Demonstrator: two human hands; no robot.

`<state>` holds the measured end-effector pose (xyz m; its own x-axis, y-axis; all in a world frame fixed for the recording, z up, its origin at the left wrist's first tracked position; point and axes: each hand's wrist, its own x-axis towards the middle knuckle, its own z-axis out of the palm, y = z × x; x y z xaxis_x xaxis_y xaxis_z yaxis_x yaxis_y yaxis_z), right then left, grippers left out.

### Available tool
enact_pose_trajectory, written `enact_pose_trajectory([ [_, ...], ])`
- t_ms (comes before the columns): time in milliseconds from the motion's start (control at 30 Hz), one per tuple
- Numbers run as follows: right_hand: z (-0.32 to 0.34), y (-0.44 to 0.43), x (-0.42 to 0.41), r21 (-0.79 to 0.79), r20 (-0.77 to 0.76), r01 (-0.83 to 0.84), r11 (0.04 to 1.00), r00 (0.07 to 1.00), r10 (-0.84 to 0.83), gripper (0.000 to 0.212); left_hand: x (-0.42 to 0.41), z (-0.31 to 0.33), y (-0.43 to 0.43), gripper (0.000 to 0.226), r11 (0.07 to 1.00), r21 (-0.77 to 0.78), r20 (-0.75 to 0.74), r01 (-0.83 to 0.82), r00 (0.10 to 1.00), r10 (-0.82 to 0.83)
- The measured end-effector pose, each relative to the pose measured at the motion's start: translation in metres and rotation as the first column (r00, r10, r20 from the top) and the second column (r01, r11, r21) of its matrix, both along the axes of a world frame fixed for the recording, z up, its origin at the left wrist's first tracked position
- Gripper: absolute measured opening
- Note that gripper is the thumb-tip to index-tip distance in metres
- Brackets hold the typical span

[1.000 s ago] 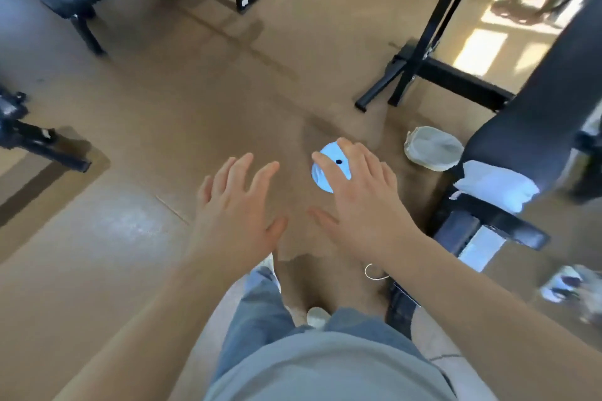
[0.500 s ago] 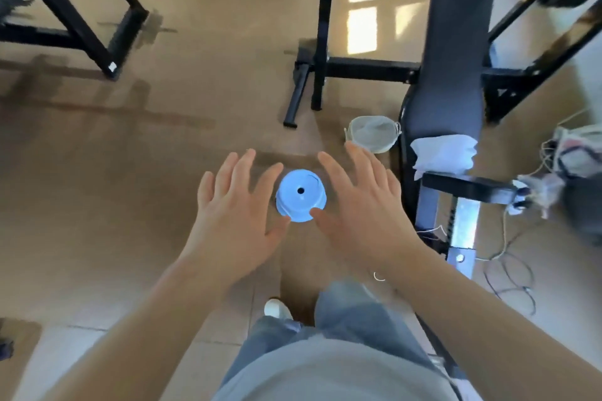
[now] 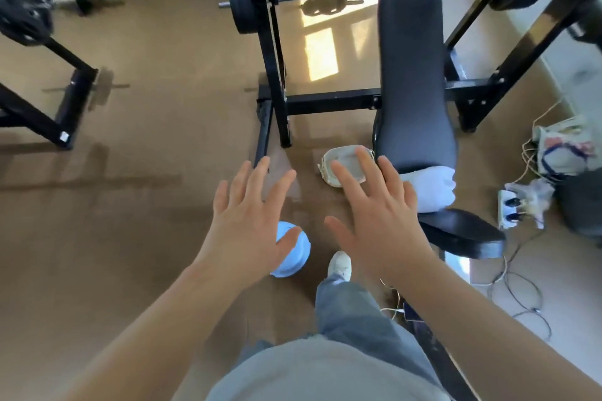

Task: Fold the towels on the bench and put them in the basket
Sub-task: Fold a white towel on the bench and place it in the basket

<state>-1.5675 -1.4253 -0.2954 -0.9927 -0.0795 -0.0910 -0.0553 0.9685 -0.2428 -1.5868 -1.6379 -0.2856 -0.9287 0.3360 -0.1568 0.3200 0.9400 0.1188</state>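
Note:
A black padded bench (image 3: pixel 413 75) runs away from me on the right. A white towel (image 3: pixel 433 187) lies bunched on its near end. A small pale woven basket (image 3: pixel 338 159) stands on the floor just left of the bench. My left hand (image 3: pixel 250 221) and my right hand (image 3: pixel 374 218) hover in front of me with fingers spread, holding nothing. My right fingertips overlap the basket and the towel's left edge in the view.
A light blue round object (image 3: pixel 294 252) sits on the floor under my left hand. A black rack frame (image 3: pixel 277 98) and weight plates (image 3: pixel 241 6) stand ahead. Cables and a power strip (image 3: pixel 511 208) lie at the right. My shoe (image 3: pixel 340 265) is below.
The view has swung right and up, bringing the bench, towel and basket toward the centre. The blue object has slid down under my left hand. Both hands stay spread and empty.

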Motion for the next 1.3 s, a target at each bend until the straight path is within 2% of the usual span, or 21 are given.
enact_pose_trajectory([
  [267, 0.017, 0.075, -0.104, 0.004, 0.034, 0.02, 1.0, 0.999, -0.02, 0.08, -0.119, 0.017, 0.08, 0.084, 0.997, -0.033, -0.014, 0.067, 0.998, -0.067],
  [633, 0.018, 0.119, -0.197, -0.045, 0.038, 0.288, 0.957, 0.957, -0.287, 0.078, -0.265, 0.004, 0.146, 0.086, 0.934, -0.038, -0.033, 0.356, 0.933, -0.358],
  [833, 0.006, 0.104, -0.258, -0.028, 0.008, 0.487, 0.873, 0.873, -0.487, 0.08, -0.366, -0.004, 0.157, 0.087, 0.804, -0.071, -0.08, 0.591, 0.8, -0.595],
  [1100, -0.007, 0.068, -0.332, -0.019, -0.025, 0.748, 0.664, 0.663, -0.748, 0.08, -0.481, 0.003, 0.171, 0.084, 0.536, -0.099, -0.066, 0.838, 0.532, -0.844],
  [1200, -0.016, 0.064, -0.348, -0.021, -0.032, 0.8, 0.6, 0.599, -0.8, 0.082, -0.504, -0.008, 0.175, 0.085, 0.485, -0.085, -0.048, 0.87, 0.483, -0.874],
  [1300, -0.035, 0.074, -0.361, -0.01, -0.023, 0.819, 0.574, 0.573, -0.819, 0.082, -0.518, -0.028, 0.187, 0.085, 0.468, -0.064, -0.028, 0.881, 0.468, -0.883],
])
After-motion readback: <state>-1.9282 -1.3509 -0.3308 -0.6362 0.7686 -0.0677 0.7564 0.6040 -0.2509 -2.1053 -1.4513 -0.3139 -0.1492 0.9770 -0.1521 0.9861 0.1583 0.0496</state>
